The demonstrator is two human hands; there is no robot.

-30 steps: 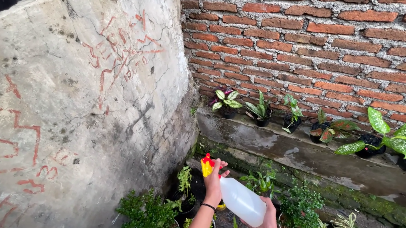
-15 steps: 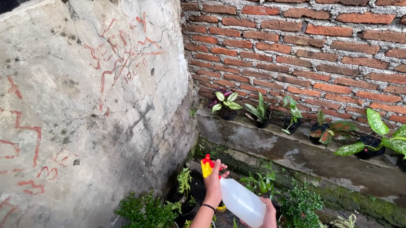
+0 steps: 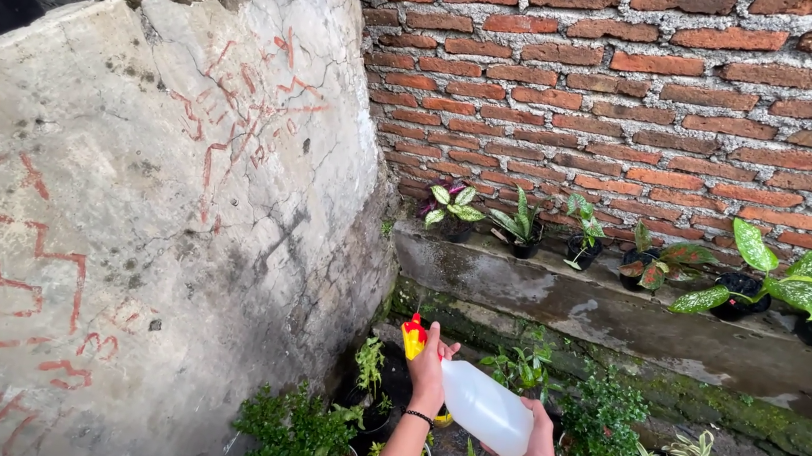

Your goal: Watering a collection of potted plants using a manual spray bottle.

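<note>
potted plants point(image 3: 527, 226) on ledge point(image 3: 618, 311), slab point(image 3: 124, 229) left

Smooth translucent plastic spray bottle point(image 3: 485, 407), rough brick wall point(image 3: 641, 92), cracked plaster slab point(image 3: 144, 231)

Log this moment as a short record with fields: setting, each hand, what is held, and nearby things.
setting: outdoor corner, red brick wall beside a pale cracked wall
left hand: grips the spray bottle's neck
right hand: cups the bottle's base
held: white spray bottle, yellow and red nozzle, tilted
nearby: potted plants below; more pots on the concrete ledge
</note>
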